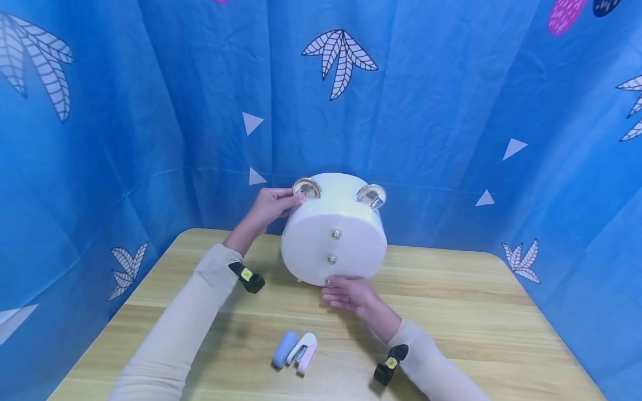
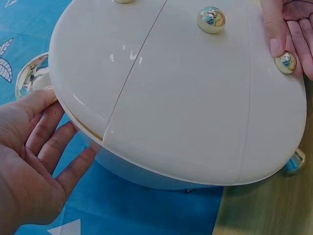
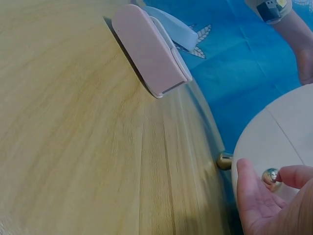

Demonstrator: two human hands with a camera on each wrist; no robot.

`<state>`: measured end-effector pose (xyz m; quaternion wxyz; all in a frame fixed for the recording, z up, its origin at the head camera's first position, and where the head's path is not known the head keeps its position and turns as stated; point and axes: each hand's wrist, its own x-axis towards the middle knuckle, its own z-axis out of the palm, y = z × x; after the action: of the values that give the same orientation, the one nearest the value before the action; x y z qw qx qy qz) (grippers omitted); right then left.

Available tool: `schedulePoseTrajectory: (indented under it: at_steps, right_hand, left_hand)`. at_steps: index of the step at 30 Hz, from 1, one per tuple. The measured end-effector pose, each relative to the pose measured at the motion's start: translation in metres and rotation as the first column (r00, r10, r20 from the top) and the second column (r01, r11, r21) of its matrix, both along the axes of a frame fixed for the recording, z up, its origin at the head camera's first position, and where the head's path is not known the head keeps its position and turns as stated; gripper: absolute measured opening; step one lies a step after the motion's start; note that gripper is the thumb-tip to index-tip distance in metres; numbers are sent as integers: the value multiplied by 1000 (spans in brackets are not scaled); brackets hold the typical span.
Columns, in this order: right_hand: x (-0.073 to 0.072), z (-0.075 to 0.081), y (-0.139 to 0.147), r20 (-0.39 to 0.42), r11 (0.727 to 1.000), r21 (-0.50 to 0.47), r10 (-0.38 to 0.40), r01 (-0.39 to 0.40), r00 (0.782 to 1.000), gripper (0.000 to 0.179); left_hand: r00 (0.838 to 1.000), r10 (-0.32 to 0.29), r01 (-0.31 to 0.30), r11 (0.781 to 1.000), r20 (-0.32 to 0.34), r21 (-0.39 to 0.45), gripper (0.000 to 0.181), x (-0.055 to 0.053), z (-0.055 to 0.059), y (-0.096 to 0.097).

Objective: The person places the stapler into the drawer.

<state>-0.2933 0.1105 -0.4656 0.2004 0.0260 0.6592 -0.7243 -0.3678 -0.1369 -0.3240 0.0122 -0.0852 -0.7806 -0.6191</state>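
While the white case (image 1: 307, 250) stands on the counter (image 1: 441, 295), the left grip (image 1: 272, 207) pinches the metallic ear (image 1: 308, 186) at its upper left, and the right grip (image 1: 352, 294) pinches its lowest front knob (image 2: 288, 59).

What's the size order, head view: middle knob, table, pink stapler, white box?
Largest to smallest as they look:
1. Table
2. White box
3. Pink stapler
4. Middle knob
No close calls.

A blue curtain (image 1: 441, 111) with white leaf prints (image 1: 344, 61) and pale triangles (image 1: 514, 148) hangs on three sides around a worktop (image 1: 451, 312) of light, yellowish wood.
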Motion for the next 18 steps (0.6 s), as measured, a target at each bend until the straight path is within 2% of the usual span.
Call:
schedulePoseTrajectory:
  at_steps: [10, 18]
  right_hand:
    - [-3, 1, 4, 5, 1000, 4, 11, -11, 1000, 28]
    - [-2, 1, 2, -2, 1000, 15, -5, 5, 1000, 31]
  left_hand:
    - [1000, 26, -26, 1000, -17, -2, 44, 4, 2, 8]
    - [992, 120, -120, 993, -48, -8, 38, 11, 3, 14]
